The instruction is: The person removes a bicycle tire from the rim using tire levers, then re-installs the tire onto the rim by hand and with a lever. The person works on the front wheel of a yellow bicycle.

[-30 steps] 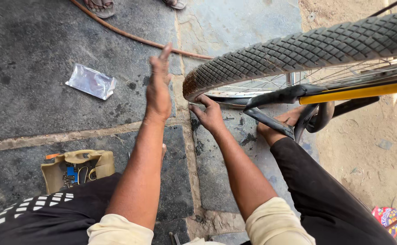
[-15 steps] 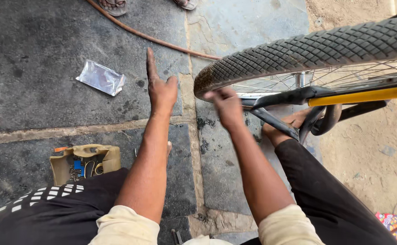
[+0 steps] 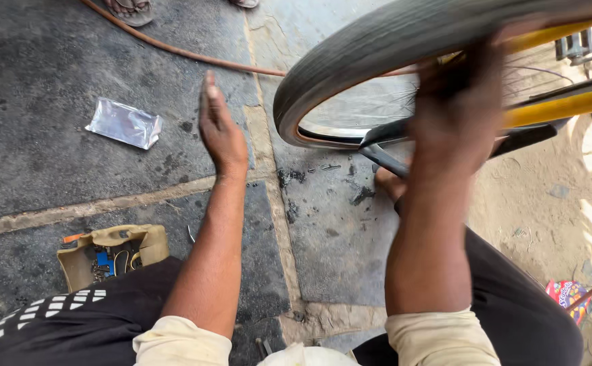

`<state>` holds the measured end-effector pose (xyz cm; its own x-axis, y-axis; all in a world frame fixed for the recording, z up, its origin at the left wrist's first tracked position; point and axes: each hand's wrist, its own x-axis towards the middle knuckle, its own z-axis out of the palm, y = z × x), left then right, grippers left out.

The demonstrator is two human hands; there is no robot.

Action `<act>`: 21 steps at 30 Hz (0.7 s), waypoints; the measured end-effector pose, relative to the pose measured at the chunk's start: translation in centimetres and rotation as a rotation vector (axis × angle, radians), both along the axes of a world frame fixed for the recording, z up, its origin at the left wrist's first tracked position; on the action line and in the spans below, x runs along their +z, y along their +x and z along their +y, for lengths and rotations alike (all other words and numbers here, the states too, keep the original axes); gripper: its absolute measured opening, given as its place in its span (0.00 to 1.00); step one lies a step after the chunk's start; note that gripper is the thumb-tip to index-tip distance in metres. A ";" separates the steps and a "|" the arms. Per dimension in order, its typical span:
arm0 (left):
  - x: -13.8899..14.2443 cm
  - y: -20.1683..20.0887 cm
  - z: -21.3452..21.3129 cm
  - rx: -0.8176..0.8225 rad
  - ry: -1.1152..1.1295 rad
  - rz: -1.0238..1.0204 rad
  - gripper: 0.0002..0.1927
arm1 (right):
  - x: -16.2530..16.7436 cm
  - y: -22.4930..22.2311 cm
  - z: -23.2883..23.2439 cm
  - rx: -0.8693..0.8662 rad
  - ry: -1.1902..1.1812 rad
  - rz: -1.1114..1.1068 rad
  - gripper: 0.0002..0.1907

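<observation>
Reaching w/ your blurred right hand [image 3: 458, 112] at the tire [image 3: 377, 41], grip unclear; left hand [image 3: 220, 129] flat, empty. Fingers could catch in spokes [image 3: 540, 64].

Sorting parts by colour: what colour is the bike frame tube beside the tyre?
Yellow. The frame tube shows best in the head view, beside the dark tyre.

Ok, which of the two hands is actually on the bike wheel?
The right hand, blurred against the tyre. The left hand is held flat and open over the stone paving, clear of the wheel.
</observation>
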<state>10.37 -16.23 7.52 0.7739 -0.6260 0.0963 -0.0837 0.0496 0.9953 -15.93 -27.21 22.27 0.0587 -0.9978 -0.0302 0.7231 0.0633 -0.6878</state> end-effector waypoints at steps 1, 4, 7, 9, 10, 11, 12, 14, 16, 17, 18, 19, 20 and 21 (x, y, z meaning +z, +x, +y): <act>0.4 -1.0 0.1 -0.068 -0.011 -0.042 0.33 | 1.0 -1.1 -0.9 0.029 -0.125 -0.101 0.18; 1.8 -3.6 0.0 -0.267 -0.055 -0.150 0.35 | 0.5 -2.5 -2.0 0.074 -0.325 -0.263 0.16; 2.4 -4.5 0.4 -0.416 -0.003 -0.128 0.36 | -3.9 0.6 0.2 0.145 -0.295 -0.345 0.16; 2.4 -4.0 0.7 -0.464 0.030 -0.067 0.38 | -6.5 3.7 1.7 0.166 -0.257 -0.369 0.15; 2.2 -3.5 0.7 -0.480 -0.005 -0.078 0.39 | -7.8 5.4 2.6 0.169 -0.241 -0.378 0.14; 2.0 -3.1 0.6 -0.509 -0.041 -0.077 0.39 | -9.4 7.8 3.2 0.154 -0.117 -0.350 0.20; 1.9 -2.8 0.7 -0.505 -0.028 -0.030 0.40 | -11.1 9.4 4.3 0.194 -0.110 -0.030 0.17; 1.7 -2.2 0.6 -0.523 -0.060 0.029 0.42 | -15.4 12.3 6.2 0.299 -0.048 0.815 0.24; 1.9 -1.8 0.8 -0.537 -0.101 0.035 0.41 | -19.8 13.4 7.3 0.325 -0.204 0.748 0.26; 2.1 -1.8 0.9 -0.531 -0.105 0.020 0.41 | -21.4 13.3 7.6 0.277 -0.336 0.872 0.23; 2.3 -1.7 1.0 -0.500 -0.085 -0.078 0.40 | -22.7 12.8 7.5 0.236 -0.472 0.995 0.21; 2.5 -1.7 1.1 -0.466 -0.064 -0.179 0.39 | -23.2 12.6 7.4 0.248 -0.512 1.130 0.18; 2.7 -1.7 1.2 -0.477 -0.051 -0.217 0.40 | -23.0 12.5 7.2 0.258 -0.550 1.268 0.16; 3.0 -1.6 1.3 -0.487 -0.046 -0.254 0.40 | -22.9 11.7 6.5 0.264 -0.588 1.412 0.15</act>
<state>8.75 -14.95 10.47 0.3446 -0.8967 0.2778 -0.2774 0.1855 0.9427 -4.24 -20.68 -0.61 0.4907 -0.8550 0.1679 -0.4989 -0.4337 -0.7503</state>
